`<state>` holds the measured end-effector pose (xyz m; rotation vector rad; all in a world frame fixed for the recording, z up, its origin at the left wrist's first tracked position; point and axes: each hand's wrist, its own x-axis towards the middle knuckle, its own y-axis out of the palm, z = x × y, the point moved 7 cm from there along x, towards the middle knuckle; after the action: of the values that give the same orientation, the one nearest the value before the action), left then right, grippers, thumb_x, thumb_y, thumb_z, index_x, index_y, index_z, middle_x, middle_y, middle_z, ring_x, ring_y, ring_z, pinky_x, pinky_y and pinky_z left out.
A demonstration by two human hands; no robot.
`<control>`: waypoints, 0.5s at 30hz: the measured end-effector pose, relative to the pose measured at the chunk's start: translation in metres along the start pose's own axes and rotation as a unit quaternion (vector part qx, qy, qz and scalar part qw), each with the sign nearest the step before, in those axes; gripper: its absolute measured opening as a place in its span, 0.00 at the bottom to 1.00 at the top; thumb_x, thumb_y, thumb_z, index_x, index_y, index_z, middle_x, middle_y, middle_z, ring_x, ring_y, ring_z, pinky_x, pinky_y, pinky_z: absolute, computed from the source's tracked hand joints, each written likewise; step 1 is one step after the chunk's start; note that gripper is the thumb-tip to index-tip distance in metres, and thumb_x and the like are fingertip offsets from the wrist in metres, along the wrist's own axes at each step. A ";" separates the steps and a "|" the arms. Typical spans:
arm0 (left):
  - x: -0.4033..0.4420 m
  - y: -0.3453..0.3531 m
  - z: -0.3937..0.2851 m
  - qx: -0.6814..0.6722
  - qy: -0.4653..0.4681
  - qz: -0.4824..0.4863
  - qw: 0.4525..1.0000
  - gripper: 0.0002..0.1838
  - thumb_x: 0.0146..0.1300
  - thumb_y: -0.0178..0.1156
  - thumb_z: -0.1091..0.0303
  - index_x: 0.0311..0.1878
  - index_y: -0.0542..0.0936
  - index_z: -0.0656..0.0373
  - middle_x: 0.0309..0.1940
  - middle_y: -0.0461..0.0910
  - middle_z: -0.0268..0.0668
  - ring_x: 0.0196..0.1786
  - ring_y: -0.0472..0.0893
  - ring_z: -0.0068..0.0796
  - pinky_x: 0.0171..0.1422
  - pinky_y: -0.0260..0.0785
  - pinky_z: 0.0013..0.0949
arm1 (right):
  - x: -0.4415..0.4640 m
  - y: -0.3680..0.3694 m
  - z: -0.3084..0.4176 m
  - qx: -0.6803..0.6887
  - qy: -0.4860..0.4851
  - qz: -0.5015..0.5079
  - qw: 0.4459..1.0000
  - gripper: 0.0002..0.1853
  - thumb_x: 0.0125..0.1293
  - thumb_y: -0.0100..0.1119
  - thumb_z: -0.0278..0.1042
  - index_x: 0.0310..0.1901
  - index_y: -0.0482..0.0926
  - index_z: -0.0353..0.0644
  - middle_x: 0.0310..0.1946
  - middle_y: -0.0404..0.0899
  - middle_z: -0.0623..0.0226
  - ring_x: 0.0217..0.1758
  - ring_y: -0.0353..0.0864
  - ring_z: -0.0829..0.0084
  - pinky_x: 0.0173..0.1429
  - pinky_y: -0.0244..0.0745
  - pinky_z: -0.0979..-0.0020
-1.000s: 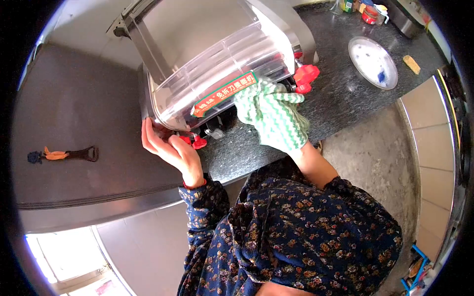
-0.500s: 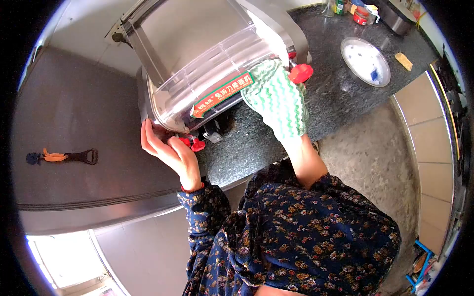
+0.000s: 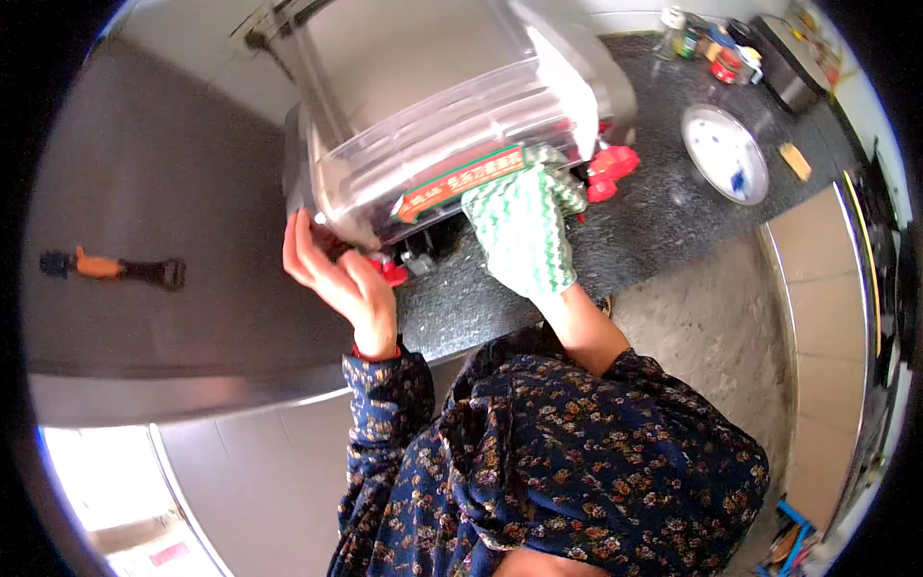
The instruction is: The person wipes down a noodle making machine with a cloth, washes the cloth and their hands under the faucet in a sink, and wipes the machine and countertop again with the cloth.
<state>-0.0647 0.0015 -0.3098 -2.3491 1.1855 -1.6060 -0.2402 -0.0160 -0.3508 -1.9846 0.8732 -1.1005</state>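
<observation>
A steel machine [image 3: 385, 67] with a clear front cover and a red label [image 3: 461, 181] stands on the dark speckled counter. My left hand [image 3: 341, 284] rests with its fingers against the machine's lower left corner, beside a red knob [image 3: 392, 271]. Over my right hand [image 3: 524, 231] lies a green-and-white striped cloth [image 3: 529, 226], which hides the fingers. That hand is at the lower right part of the machine's front, near the label's right end and left of another red knob [image 3: 611, 171].
At the right of the counter are a metal bowl [image 3: 726, 154] with something white and blue in it and a yellow sponge [image 3: 795, 162]. Jars [image 3: 726, 65] stand at the back right. A bottle opener [image 3: 115, 268] lies on the dark surface at left.
My clothed right hand has moved up toward the right knob, then back down and left along the machine's front. My left hand stays at the corner. The whole view has shifted.
</observation>
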 end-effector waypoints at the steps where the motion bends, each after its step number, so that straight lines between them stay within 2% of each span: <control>1: -0.001 0.000 0.005 -0.025 -0.015 -0.008 1.000 0.31 0.50 0.39 0.83 0.63 0.65 0.67 0.62 0.58 0.49 0.59 0.65 0.40 0.63 0.62 0.37 | 0.000 0.005 0.006 0.004 -0.017 0.015 1.000 0.14 0.60 0.44 0.37 0.38 0.75 0.36 0.29 0.75 0.50 0.32 0.74 0.51 0.37 0.66 0.47; 2: -0.003 0.000 0.008 -0.049 -0.029 -0.015 0.998 0.32 0.50 0.39 0.84 0.63 0.65 0.67 0.62 0.58 0.49 0.58 0.66 0.39 0.61 0.63 0.36 | -0.001 0.010 0.013 0.008 -0.033 0.029 0.999 0.16 0.60 0.43 0.38 0.40 0.74 0.34 0.32 0.74 0.47 0.34 0.73 0.49 0.37 0.65 0.45; 4: -0.003 -0.001 0.009 -0.028 -0.013 -0.020 0.999 0.32 0.49 0.38 0.86 0.63 0.65 0.67 0.62 0.57 0.48 0.56 0.68 0.37 0.58 0.66 0.34 | -0.001 0.018 0.022 0.065 -0.034 -0.064 0.995 0.13 0.63 0.43 0.37 0.42 0.72 0.38 0.31 0.75 0.54 0.36 0.74 0.55 0.39 0.67 0.52; 5: -0.003 0.000 0.010 -0.039 -0.023 -0.022 0.999 0.32 0.49 0.38 0.86 0.63 0.65 0.67 0.62 0.57 0.48 0.56 0.68 0.37 0.59 0.66 0.35 | -0.005 0.009 0.019 0.040 -0.008 -0.027 0.999 0.13 0.62 0.48 0.35 0.44 0.72 0.37 0.35 0.74 0.55 0.40 0.74 0.56 0.44 0.67 0.54; 6: -0.003 0.000 0.010 -0.051 -0.032 -0.022 0.998 0.33 0.49 0.38 0.86 0.63 0.65 0.67 0.62 0.57 0.48 0.57 0.68 0.38 0.59 0.66 0.35 | -0.004 0.017 0.021 0.180 0.052 0.008 0.982 0.13 0.61 0.50 0.35 0.44 0.72 0.37 0.36 0.74 0.55 0.42 0.73 0.56 0.46 0.66 0.54; 7: -0.002 0.001 0.011 -0.057 -0.041 -0.017 0.997 0.33 0.49 0.38 0.86 0.63 0.65 0.67 0.62 0.56 0.48 0.59 0.68 0.38 0.62 0.65 0.35 | -0.006 0.031 0.027 0.315 0.113 0.046 0.941 0.14 0.60 0.52 0.35 0.44 0.72 0.36 0.37 0.74 0.54 0.43 0.72 0.56 0.47 0.65 0.54; 8: -0.002 0.000 0.010 -0.036 -0.037 -0.010 0.999 0.32 0.49 0.38 0.86 0.63 0.65 0.68 0.63 0.56 0.48 0.60 0.67 0.39 0.64 0.64 0.36 | -0.010 0.046 0.038 0.439 0.173 0.082 0.878 0.15 0.59 0.54 0.35 0.45 0.72 0.36 0.38 0.73 0.54 0.45 0.72 0.56 0.49 0.64 0.55; 10: -0.002 0.001 0.010 -0.034 -0.029 -0.008 0.999 0.32 0.49 0.38 0.86 0.63 0.64 0.68 0.63 0.56 0.48 0.61 0.66 0.39 0.64 0.64 0.36 | -0.013 0.033 0.057 0.536 0.149 -0.081 0.827 0.15 0.56 0.57 0.31 0.44 0.73 0.35 0.38 0.72 0.52 0.45 0.72 0.55 0.47 0.67 0.59; 11: -0.001 0.002 0.009 -0.055 -0.044 -0.004 0.998 0.33 0.49 0.38 0.86 0.63 0.64 0.68 0.63 0.56 0.49 0.62 0.65 0.41 0.66 0.62 0.38 | -0.008 0.035 0.067 0.539 0.117 -0.126 0.825 0.15 0.55 0.58 0.29 0.44 0.73 0.36 0.38 0.74 0.53 0.44 0.73 0.55 0.46 0.68 0.60; 13: -0.002 0.001 0.012 -0.015 -0.027 0.006 1.000 0.33 0.48 0.38 0.86 0.63 0.63 0.69 0.63 0.56 0.50 0.63 0.63 0.44 0.67 0.61 0.39 | -0.006 0.038 0.076 0.590 0.080 -0.145 0.790 0.14 0.54 0.58 0.26 0.44 0.75 0.38 0.38 0.77 0.55 0.43 0.75 0.55 0.46 0.70 0.61; 15: -0.003 0.002 0.012 -0.027 -0.027 0.003 0.999 0.33 0.48 0.38 0.86 0.63 0.64 0.69 0.63 0.56 0.50 0.63 0.63 0.45 0.67 0.61 0.40 | 0.007 0.022 0.063 0.678 0.065 -0.102 0.725 0.14 0.53 0.58 0.23 0.44 0.76 0.40 0.37 0.79 0.57 0.42 0.78 0.56 0.45 0.71 0.60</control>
<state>-0.0564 -0.0030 -0.3185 -2.4018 1.2391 -1.5168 -0.1865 -0.0177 -0.3912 -0.7251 -0.2194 -1.3816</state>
